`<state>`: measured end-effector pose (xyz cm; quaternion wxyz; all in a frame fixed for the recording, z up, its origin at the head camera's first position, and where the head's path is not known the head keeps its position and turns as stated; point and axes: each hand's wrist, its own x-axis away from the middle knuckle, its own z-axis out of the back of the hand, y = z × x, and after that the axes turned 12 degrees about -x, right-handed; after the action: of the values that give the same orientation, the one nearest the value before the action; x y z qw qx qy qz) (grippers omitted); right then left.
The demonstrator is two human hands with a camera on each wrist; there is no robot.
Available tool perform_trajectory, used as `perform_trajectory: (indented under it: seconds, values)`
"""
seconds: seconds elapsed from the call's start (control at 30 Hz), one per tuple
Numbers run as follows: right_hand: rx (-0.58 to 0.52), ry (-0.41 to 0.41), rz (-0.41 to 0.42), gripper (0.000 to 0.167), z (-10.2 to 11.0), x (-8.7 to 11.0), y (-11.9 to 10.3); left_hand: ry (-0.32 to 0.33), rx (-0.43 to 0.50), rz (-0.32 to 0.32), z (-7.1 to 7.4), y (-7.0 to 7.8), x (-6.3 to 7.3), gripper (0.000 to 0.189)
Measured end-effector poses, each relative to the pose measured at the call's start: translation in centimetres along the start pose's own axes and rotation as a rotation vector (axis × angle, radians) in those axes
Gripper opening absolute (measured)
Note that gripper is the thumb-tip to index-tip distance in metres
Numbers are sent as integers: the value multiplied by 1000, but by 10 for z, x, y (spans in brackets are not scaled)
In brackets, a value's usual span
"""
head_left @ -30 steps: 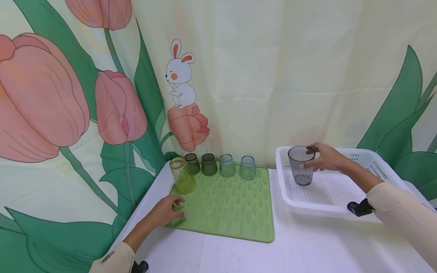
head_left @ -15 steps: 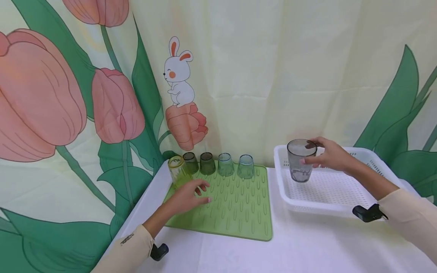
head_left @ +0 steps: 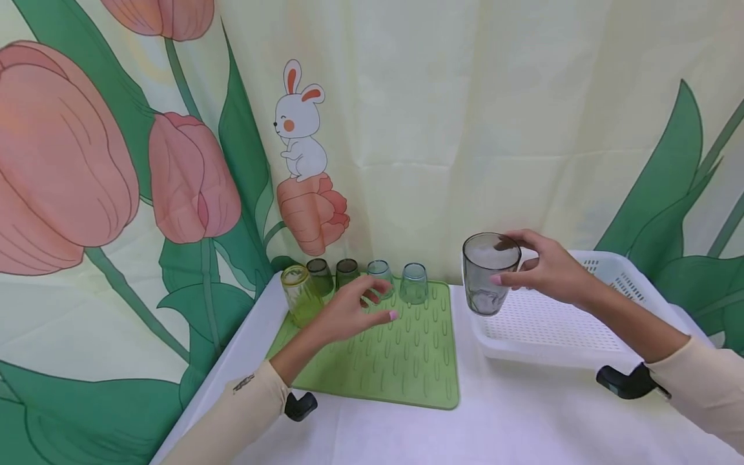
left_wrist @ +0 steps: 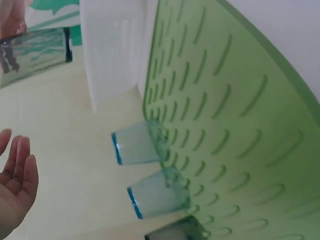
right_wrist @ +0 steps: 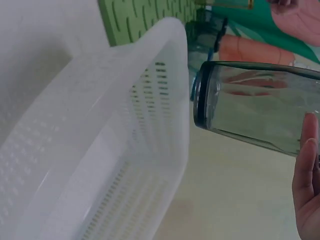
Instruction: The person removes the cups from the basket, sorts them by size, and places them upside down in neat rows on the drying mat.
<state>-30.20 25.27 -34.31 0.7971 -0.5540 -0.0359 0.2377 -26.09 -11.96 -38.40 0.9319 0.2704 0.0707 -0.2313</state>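
My right hand (head_left: pixel 546 268) grips a grey see-through drinking glass (head_left: pixel 487 278) near its rim, fingers behind and thumb in front. The glass is upright, mouth up, at the left edge of the white basket (head_left: pixel 558 352); in the right wrist view the glass (right_wrist: pixel 255 107) is beyond the basket's rim. My left hand (head_left: pixel 356 309) hovers over the green drying mat (head_left: pixel 401 361), fingers loosely bent and holding nothing. Behind it on the mat stand a tall yellow glass (head_left: pixel 302 300), two dark glasses (head_left: pixel 320 274) and two light blue glasses (head_left: pixel 414 284).
A white cloth (head_left: pixel 401 436) covers the table. Right of the mat sits the perforated basket. A curtain (head_left: pixel 407 129) printed with tulips and a rabbit hangs right behind the table. Black wrist cameras (head_left: pixel 301 407) are strapped at both sleeves.
The right hand has lifted the grey glass from inside the basket and carried it left to the basket's edge. My left hand has moved right, from beside the yellow glass to over the mat.
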Motion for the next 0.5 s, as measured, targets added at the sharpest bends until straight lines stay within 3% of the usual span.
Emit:
perform_trajectory:
  seconds: [0.5]
  values:
    - [-115,-71,89,77,-40,27,-23,-55,141,-141,0,44,-9,76]
